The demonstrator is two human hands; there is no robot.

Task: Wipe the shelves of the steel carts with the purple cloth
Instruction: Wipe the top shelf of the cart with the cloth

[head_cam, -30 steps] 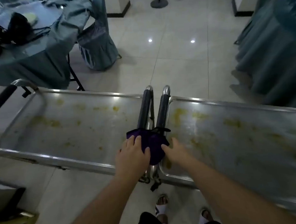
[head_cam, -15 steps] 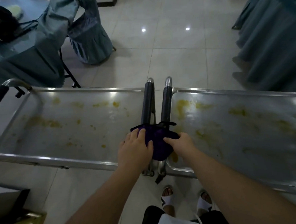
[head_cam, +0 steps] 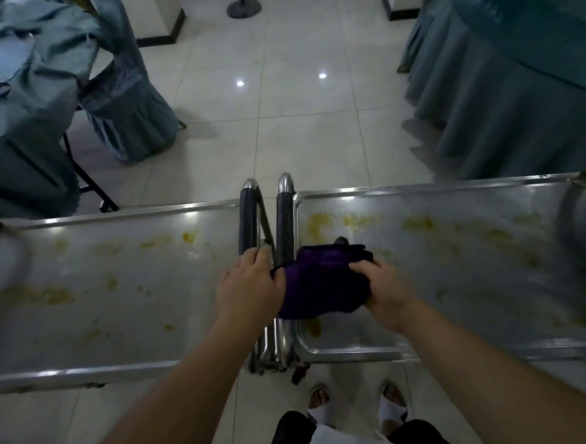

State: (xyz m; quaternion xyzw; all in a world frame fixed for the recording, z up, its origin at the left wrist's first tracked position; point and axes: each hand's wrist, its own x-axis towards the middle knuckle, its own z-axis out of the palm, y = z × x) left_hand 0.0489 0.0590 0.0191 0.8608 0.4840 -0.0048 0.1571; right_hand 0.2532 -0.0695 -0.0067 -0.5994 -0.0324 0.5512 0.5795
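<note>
Two steel carts stand side by side, their black-sleeved handles [head_cam: 265,220] meeting in the middle. The left cart's shelf [head_cam: 94,302] and the right cart's shelf [head_cam: 466,280] both carry yellow stains. A purple cloth [head_cam: 322,281] is bunched over the right cart's left edge. My left hand [head_cam: 251,286] holds the cloth's left end, its fingers lying by the left handle. My right hand [head_cam: 381,292] grips the cloth's right side over the right shelf.
A table draped in teal cloth [head_cam: 20,111] and a covered chair [head_cam: 126,105] stand at the back left. More teal drapery [head_cam: 510,88] hangs at the back right. A stand base [head_cam: 244,8] sits on the tiled floor. My sandalled feet [head_cam: 357,403] are below the carts.
The cloth has come off the handles and moved right onto the right cart's shelf edge. My right hand moved right with it; my left hand stays by the handles.
</note>
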